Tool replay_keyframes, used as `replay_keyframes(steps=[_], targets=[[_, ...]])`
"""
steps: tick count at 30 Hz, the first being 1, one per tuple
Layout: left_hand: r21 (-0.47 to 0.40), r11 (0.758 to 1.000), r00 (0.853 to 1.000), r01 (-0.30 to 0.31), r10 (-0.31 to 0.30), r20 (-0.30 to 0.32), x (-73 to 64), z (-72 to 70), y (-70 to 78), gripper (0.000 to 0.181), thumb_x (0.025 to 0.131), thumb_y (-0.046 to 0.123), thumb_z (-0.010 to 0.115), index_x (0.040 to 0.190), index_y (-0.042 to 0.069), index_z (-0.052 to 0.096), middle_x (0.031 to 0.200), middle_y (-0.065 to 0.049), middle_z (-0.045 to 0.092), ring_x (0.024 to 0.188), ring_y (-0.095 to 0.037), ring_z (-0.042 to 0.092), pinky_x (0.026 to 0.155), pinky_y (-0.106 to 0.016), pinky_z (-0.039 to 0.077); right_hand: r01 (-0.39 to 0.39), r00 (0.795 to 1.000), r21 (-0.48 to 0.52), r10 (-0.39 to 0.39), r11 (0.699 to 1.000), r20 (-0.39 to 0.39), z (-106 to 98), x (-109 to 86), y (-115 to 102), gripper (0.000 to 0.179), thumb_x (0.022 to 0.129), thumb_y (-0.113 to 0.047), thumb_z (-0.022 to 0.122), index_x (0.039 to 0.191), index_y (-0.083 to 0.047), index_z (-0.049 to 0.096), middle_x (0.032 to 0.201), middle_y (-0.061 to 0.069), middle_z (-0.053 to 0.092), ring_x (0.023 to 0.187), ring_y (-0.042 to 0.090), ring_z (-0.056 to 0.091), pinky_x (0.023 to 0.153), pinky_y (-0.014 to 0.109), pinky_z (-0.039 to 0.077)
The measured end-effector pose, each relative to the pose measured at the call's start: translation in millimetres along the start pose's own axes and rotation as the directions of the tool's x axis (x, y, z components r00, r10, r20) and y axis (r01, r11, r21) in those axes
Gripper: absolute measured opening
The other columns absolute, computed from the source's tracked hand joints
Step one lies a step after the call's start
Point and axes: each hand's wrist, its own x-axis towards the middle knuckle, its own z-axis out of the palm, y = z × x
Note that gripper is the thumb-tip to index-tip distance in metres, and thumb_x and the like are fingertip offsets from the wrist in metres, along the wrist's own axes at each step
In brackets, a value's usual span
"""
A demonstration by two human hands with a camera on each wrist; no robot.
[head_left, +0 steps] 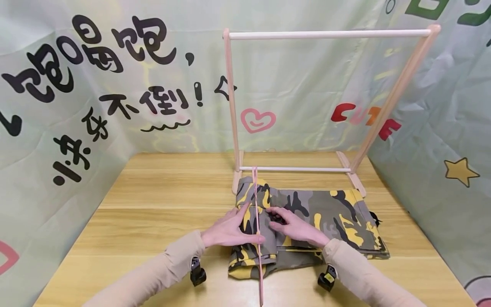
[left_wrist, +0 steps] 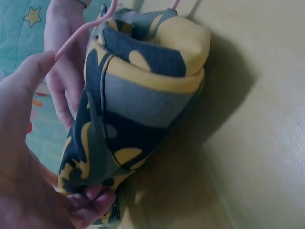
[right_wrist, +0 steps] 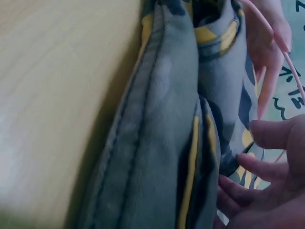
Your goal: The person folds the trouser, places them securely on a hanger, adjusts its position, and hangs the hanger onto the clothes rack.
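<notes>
Camouflage trousers [head_left: 303,209] in grey, yellow and black lie folded on the table, their left part doubled over in a thick roll. Along this roll stands a thin pink hanger [head_left: 261,277], seen nearly edge-on in the head view. My left hand [head_left: 230,228] holds the roll from the left; in the left wrist view its thumb [left_wrist: 35,67] touches the hanger and its fingertips [left_wrist: 97,202] curl at the cloth's edge. From the right, my right hand [head_left: 293,224] grips the fold, its thumb and fingers on the cloth in the right wrist view. Some fingertips are hidden by fabric.
Behind the trousers stands a wooden rack [head_left: 229,94] with a white top rail [head_left: 326,35] and a low white bar [head_left: 295,169]. The wooden table [head_left: 165,192] meets printed cloth walls at the back and sides. A black cord [head_left: 375,218] pokes out at the trousers' right end.
</notes>
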Motion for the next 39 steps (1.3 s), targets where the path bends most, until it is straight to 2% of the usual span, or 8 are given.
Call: replay_keyframes(steps=[6,12,19,24,27,29,33,39], targets=[[-0.041,0.997,0.998,-0.065,0.065,0.018,0.3,-5.8,-6.1,0.122,0.074,0.077,0.071,0.162,0.034,-0.003,0.166,-0.024,0.02,0.151,-0.045,0.027,0.114,-0.067,0.033,-0.089,0.992,0.023,0.091,0.996,-0.084,7,13.6,-1,0.05,0.091,-0.023,0.075,0.127,0.002,0.051,0.101,0.012,0.06,0.086,0.017,0.054,0.074,0.029,0.045],[-0.069,0.991,0.993,-0.115,0.117,0.023,-0.7,-11.3,-8.1,0.119,0.079,0.07,0.072,0.164,0.021,0.005,0.166,-0.02,0.021,0.151,-0.039,0.03,0.117,-0.06,0.035,-0.285,0.937,0.154,0.309,0.946,-0.161,12,27.6,-1,0.065,0.084,-0.023,0.083,0.13,0.005,0.046,0.087,0.007,0.056,0.078,0.017,0.05,0.069,0.027,0.04],[-0.062,0.986,0.988,-0.152,0.153,0.013,-0.4,-16.5,-10.2,0.098,0.09,0.058,0.066,0.162,0.013,0.016,0.162,-0.02,0.033,0.148,-0.035,0.037,0.119,-0.054,0.035,-0.316,0.936,0.237,0.343,0.918,-0.083,10,29.9,2,0.063,0.088,-0.022,0.077,0.13,0.014,0.049,0.082,0.004,0.046,0.078,0.018,0.044,0.068,0.026,0.035],[-0.079,0.982,0.982,-0.171,0.164,-0.088,1.7,-18.0,-10.5,0.072,0.095,0.045,0.066,0.15,0.007,0.039,0.118,-0.017,0.067,0.102,-0.023,0.067,0.087,-0.039,0.056,-0.322,0.935,0.322,0.352,0.89,-0.038,6,28.5,9,0.075,0.089,-0.022,0.075,0.142,0.016,0.038,0.091,0.009,0.049,0.093,0.023,0.047,0.081,0.03,0.04],[-0.084,0.978,0.967,-0.188,0.17,-0.193,5.9,-18.8,-9.7,0.05,0.097,0.036,0.064,0.134,0.004,0.054,0.087,-0.006,0.065,0.072,-0.013,0.058,0.063,-0.026,0.05,-0.335,0.932,0.344,0.361,0.877,-0.014,3,28.1,13,0.09,0.089,-0.023,0.076,0.15,0.018,0.025,0.103,0.012,0.049,0.109,0.025,0.046,0.099,0.037,0.041],[-0.114,0.973,0.954,-0.201,0.168,-0.249,9.4,-20.4,-9.1,0.037,0.099,0.03,0.062,0.124,0.003,0.061,0.082,-0.004,0.063,0.069,-0.009,0.054,0.061,-0.021,0.047,-0.333,0.936,0.364,0.352,0.87,0.013,1,28.8,15,0.084,0.089,-0.023,0.075,0.148,0.016,0.03,0.09,0.009,0.048,0.095,0.024,0.047,0.094,0.036,0.042],[-0.334,0.923,0.957,-0.19,0.099,-0.272,14.5,-26.2,-7.7,0.027,0.102,0.02,0.057,0.11,-0.004,0.068,0.083,-0.013,0.068,0.071,-0.01,0.057,0.066,-0.023,0.053,-0.281,0.958,0.413,0.279,0.866,0.068,-2,30.5,19,0.049,0.091,-0.019,0.073,0.126,0.011,0.055,0.065,-0.004,0.032,0.066,0.014,0.036,0.071,0.025,0.035],[-0.671,0.74,0.978,-0.056,-0.096,-0.187,18.2,-31.9,-5.3,0.032,0.104,0.017,0.054,0.105,-0.012,0.067,0.079,-0.009,0.07,0.062,-0.007,0.062,0.062,-0.021,0.058,-0.259,0.965,0.491,0.244,0.832,0.095,-5,29.4,20,0.045,0.093,-0.016,0.069,0.12,0.015,0.051,0.081,-0.003,0.048,0.073,0.012,0.044,0.065,0.022,0.036]])
